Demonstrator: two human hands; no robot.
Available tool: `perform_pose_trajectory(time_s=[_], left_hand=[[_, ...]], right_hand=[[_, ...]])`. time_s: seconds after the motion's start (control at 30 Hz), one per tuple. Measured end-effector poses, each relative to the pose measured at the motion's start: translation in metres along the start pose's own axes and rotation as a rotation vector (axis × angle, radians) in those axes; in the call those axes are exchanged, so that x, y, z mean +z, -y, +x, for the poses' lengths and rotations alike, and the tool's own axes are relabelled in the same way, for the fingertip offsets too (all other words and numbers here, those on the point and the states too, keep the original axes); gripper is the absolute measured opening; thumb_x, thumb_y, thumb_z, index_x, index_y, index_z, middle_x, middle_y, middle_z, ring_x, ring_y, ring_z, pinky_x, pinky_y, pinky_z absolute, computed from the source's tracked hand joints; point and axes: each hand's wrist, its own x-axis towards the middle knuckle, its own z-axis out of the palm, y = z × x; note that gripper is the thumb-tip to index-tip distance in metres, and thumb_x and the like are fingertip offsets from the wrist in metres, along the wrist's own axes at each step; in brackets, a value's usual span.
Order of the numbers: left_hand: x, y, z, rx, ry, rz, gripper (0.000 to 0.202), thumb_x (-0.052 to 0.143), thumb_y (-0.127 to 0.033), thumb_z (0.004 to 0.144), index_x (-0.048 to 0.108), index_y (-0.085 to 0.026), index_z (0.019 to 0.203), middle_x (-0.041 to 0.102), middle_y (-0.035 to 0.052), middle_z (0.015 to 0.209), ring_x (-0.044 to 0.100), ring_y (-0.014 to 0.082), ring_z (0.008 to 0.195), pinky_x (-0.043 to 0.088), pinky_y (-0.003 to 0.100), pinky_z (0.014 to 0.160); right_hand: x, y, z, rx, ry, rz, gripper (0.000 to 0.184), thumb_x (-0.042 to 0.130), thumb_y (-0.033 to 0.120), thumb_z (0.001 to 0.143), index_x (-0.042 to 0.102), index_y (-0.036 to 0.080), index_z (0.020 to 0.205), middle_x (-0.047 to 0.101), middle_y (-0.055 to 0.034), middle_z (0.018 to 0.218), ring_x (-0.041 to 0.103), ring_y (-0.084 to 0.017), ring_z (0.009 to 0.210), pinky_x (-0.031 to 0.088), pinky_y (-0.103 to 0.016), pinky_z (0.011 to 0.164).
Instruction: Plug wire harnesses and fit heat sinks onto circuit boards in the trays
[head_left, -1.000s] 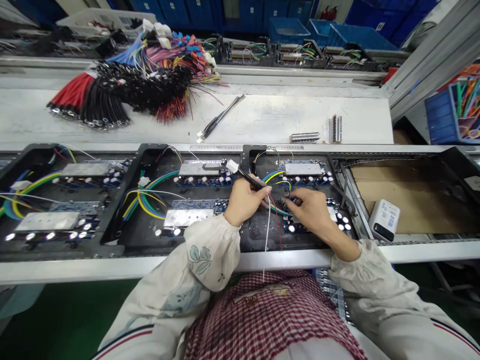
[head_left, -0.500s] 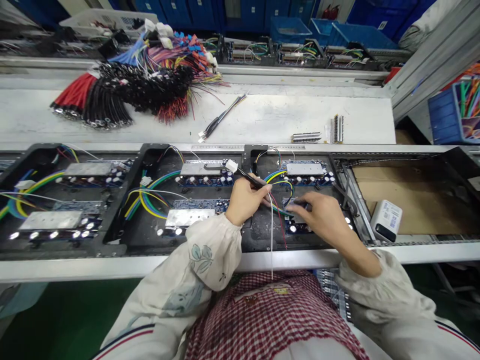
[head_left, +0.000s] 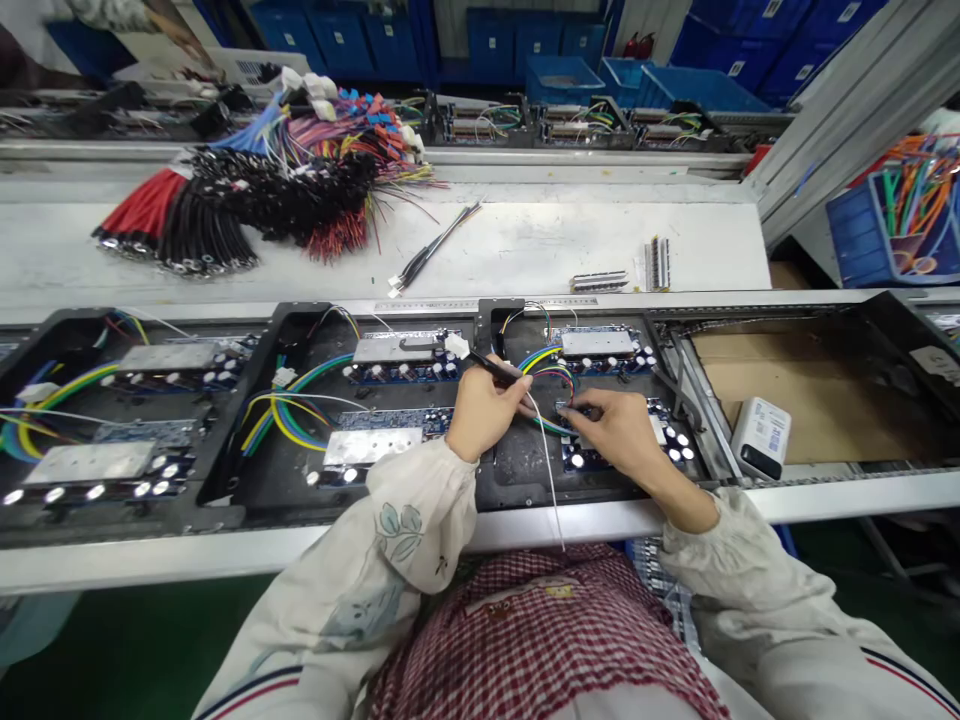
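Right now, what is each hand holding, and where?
The left hand pinches a black lead below its white connector. The right hand reaches among coloured wires; any grip there cannot be told.

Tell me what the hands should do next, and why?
Maybe the left hand should gently push the white plug into place. It's pinching the black wire, and that plug sits right by the end of the circuit board. The right hand is busy near the colored wires.
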Motion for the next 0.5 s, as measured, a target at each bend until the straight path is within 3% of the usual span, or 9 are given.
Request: perform_pose_trajectory(time_s=[0.17, 0.5], left_hand=[[-0.0002, -0.0029, -0.0006, -0.019, 0.002, 0.018, 0.016, 0.063, -0.021, 0.071, 0.048, -0.017, 0.073, 0.058, -0.0032, 0.050, 0.061, 0.0156, 0.044, 0.055, 0.027, 0.045], [0.0000, -0.0025, -0.0008, -0.022, -0.015, 0.014, 0.019, 0.064, -0.025, 0.070, 0.047, -0.016, 0.073, 0.057, -0.0041, 0.051, 0.063, 0.0152, 0.048, 0.057, 0.029, 0.047]], right_hand=[[0.0013, 0.0013, -0.0037, 0.006, 0.001, 0.014, 0.010, 0.066, 0.027, 0.076, 0.073, 0.019, 0.078, 0.072, -0.0007, 0.071, 0.056, -0.013, 0.047, 0.038, -0.025, 0.050], [-0.0071, 0.0032, -0.0062, -0.004, 0.107, -0.104, 0.020, 0.064, 0.036, 0.081, 0.071, 0.018, 0.089, 0.071, -0.0064, 0.086, 0.065, -0.021, 0.078, 0.045, -0.030, 0.069]])
